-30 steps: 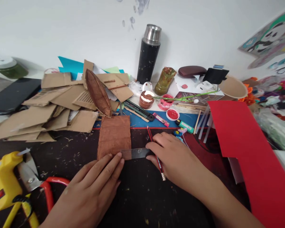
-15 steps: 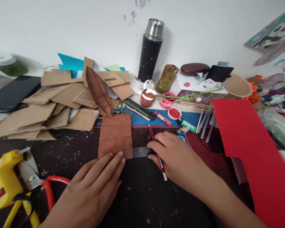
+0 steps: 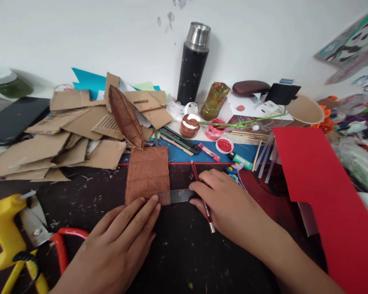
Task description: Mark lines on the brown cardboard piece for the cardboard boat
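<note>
A brown painted cardboard rectangle [image 3: 147, 172] lies on the dark table. Across its near edge lies a small dark ruler [image 3: 178, 196]. My left hand [image 3: 122, 237] rests flat, fingers stretched out, fingertips pressing the rectangle's near edge and the ruler's left end. My right hand [image 3: 225, 204] is closed around a red pencil [image 3: 202, 196], which runs under the fingers, and its fingertips touch the ruler's right end. A brown boat-shaped cardboard piece [image 3: 125, 116] leans on the scrap pile just behind the rectangle.
Cardboard scraps [image 3: 58, 139] pile up at the left. A yellow glue gun [image 3: 3, 237] and red-handled scissors [image 3: 59, 241] lie near left. A black flask [image 3: 194, 65], paint pots [image 3: 190, 126] and cutters [image 3: 180, 141] stand behind. Red card [image 3: 325, 192] covers the right.
Both hands, the ruler and the pencil stay almost still; only the camera view shifts slightly.
</note>
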A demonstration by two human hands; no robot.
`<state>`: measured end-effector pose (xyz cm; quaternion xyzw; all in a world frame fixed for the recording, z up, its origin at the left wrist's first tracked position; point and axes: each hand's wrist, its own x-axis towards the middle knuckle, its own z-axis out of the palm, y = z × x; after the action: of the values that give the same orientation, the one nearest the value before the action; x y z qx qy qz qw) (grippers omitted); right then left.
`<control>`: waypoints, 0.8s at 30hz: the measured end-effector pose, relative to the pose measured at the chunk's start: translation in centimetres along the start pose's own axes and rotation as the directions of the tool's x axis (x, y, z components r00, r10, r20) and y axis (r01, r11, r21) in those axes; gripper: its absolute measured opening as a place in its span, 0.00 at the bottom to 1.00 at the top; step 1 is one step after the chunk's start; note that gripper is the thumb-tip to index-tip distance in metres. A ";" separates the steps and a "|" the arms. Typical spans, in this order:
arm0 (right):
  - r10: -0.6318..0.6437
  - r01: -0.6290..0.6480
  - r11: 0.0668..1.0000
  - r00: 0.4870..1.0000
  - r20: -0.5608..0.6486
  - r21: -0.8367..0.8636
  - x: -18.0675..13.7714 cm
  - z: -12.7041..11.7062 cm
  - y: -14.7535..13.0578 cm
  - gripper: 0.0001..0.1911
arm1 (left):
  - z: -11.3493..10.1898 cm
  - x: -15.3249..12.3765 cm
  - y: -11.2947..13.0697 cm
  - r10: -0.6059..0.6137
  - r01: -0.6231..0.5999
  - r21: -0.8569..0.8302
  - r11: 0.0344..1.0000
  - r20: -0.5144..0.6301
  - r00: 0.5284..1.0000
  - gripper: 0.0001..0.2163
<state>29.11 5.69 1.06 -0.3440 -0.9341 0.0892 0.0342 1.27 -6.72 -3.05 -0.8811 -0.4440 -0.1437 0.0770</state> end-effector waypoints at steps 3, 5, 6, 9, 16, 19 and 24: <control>-0.004 0.004 1.000 1.000 0.001 0.001 0.0 0.0 0.0 0.02 | 0.2 -0.1 0.5 -0.042 0.042 -0.011 0.999 0.012 0.999 0.21; -0.002 0.002 1.000 1.000 0.005 0.002 0.0 0.0 0.0 0.02 | 0.3 -0.1 0.8 -0.088 0.088 -0.018 0.996 -0.001 0.996 0.21; -0.002 0.002 1.000 1.000 0.008 0.002 0.0 0.0 0.0 0.02 | 0.3 0.0 0.9 -0.099 0.099 -0.023 0.995 -0.007 0.995 0.21; 0.000 0.000 1.000 1.000 0.015 0.001 0.0 0.0 0.0 0.02 | 0.1 0.3 0.8 -0.048 0.047 -0.013 0.999 -0.008 0.999 0.21; -0.007 0.007 1.000 1.000 -0.006 -0.004 0.0 0.0 0.0 0.02 | -0.1 0.3 0.4 -0.026 0.026 0.000 1.000 -0.010 1.000 0.21; -0.010 0.010 1.000 1.000 -0.011 0.000 0.0 0.0 0.0 0.03 | 0.3 0.0 0.6 -0.035 0.035 -0.003 0.999 -0.002 0.999 0.21; -0.012 0.012 1.000 1.000 -0.022 -0.004 0.0 0.1 0.1 0.04 | 0.5 -0.1 1.0 -0.099 0.099 -0.028 0.995 0.007 0.995 0.23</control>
<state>29.15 5.72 0.94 -0.3395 -0.9359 0.0832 0.0441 2.11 -7.29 -3.62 -0.8593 -0.4854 -0.1511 0.0561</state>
